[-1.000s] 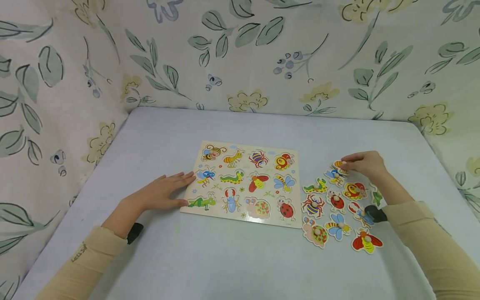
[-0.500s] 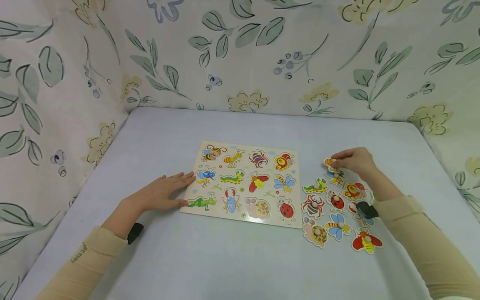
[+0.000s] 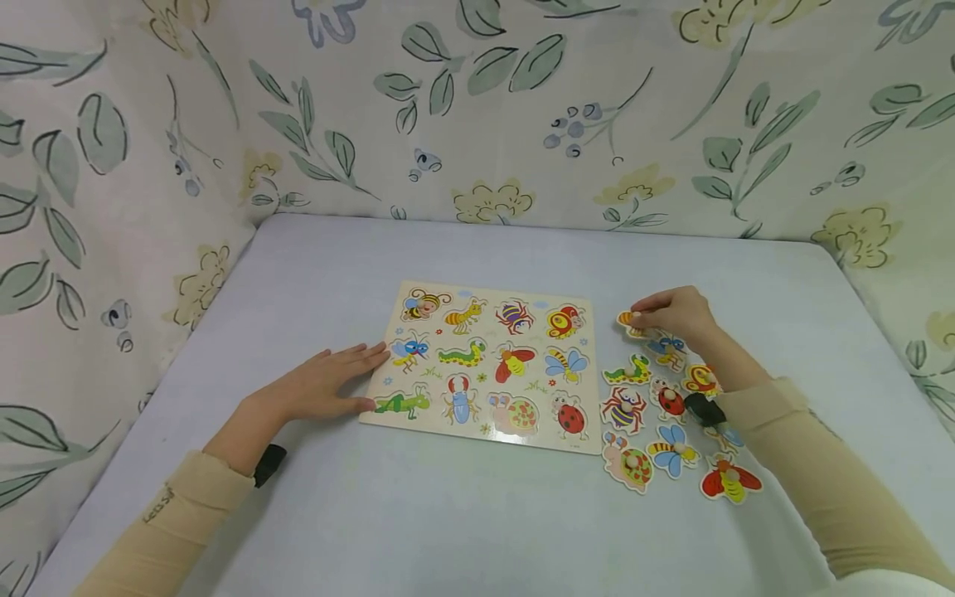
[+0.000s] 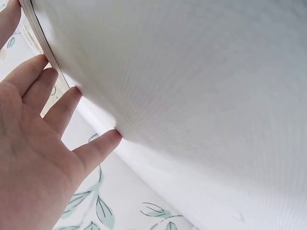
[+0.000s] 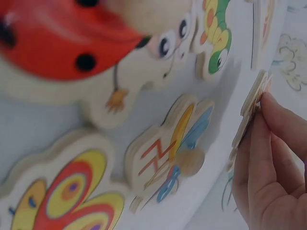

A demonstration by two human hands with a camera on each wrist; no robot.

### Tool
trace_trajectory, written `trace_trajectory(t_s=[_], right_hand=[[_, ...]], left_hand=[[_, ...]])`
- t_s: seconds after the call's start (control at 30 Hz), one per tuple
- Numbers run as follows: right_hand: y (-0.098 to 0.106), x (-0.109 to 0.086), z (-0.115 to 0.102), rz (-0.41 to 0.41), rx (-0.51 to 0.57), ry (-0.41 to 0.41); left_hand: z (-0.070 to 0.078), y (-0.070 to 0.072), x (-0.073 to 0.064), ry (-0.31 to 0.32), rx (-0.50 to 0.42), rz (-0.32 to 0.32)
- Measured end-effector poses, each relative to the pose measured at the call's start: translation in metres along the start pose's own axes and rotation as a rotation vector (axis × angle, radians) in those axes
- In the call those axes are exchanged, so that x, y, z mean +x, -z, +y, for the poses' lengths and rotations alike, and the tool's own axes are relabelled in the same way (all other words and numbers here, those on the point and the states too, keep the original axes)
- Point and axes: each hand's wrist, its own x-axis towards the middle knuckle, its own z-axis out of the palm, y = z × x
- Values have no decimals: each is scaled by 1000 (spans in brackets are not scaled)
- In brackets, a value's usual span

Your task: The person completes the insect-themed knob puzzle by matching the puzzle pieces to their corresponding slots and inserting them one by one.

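Note:
My right hand (image 3: 677, 315) pinches a wooden puzzle piece (image 3: 629, 323) with yellow-orange stripes, just off the right side of the puzzle board (image 3: 477, 439). In the right wrist view, thumb and fingers grip this piece (image 5: 249, 109) seen nearly edge-on. My left hand (image 3: 317, 383) lies with straight, spread fingers, the tips at the board's left edge. The left wrist view has the same left hand (image 4: 43, 143) beside that edge. Printed insects fill the board in rows. Closest under the right hand is a blue mosquito piece (image 3: 669, 350) with a round wooden knob.
Right of the board lie several knobbed pieces, among them a caterpillar (image 3: 627, 371), a spider (image 3: 622, 410), a ladybird (image 3: 670, 401), a snail (image 3: 628, 464) and a red-winged fly (image 3: 729, 482). A white cloth covers the table (image 3: 448, 522); a floral curtain (image 3: 477, 108) hangs behind.
My right hand has moved left with the striped piece, from over the mosquito piece toward the board's right edge. The left hand and the board have stayed in place.

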Motion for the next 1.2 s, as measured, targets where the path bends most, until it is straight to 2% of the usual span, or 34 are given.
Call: trace_trajectory(t_s=[0.37,0.63,1.2], right_hand=[[-14,8,-16,-16,9,7],[-23,15,-26,-29,23,8],[-53,24,-58,-38,30,65]], left_hand=[[-1,1,1,9,-4,-6],[-1,1,1,-12,4,-2],[0,2,1,-9,-7,-5]])
